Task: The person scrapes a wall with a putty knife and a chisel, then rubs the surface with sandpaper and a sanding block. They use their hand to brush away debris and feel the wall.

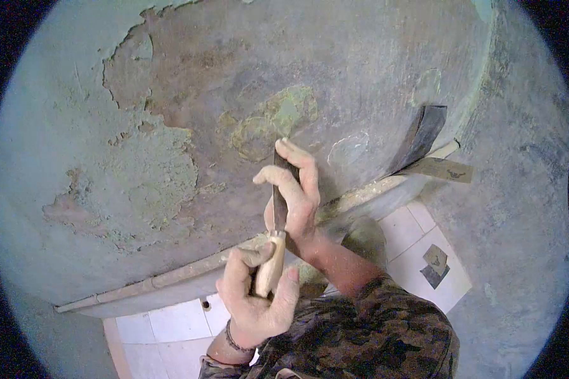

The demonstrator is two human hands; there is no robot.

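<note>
A putty knife with a pale wooden handle (270, 268) and a dark metal blade (279, 205) points up the picture, seen nearly edge-on. My left hand (253, 300), dusty and with a bracelet at the wrist, is closed round the handle. Above it, my right hand (297, 192) bends its fingers round the blade, which lies between them and the thumb. Both hands are held in front of a wall (234, 82) with worn, peeling paint. Behind the fingertips is a yellowish-green patch (291, 107) on that wall.
A pale pipe (171, 275) runs slantwise along the wall's foot. Across its right part lie a dark strip (427, 136) and a brown strip (446, 169), like sandpaper. White tiles (177, 322) lie below, with a small brown-and-grey piece (435, 265) on them.
</note>
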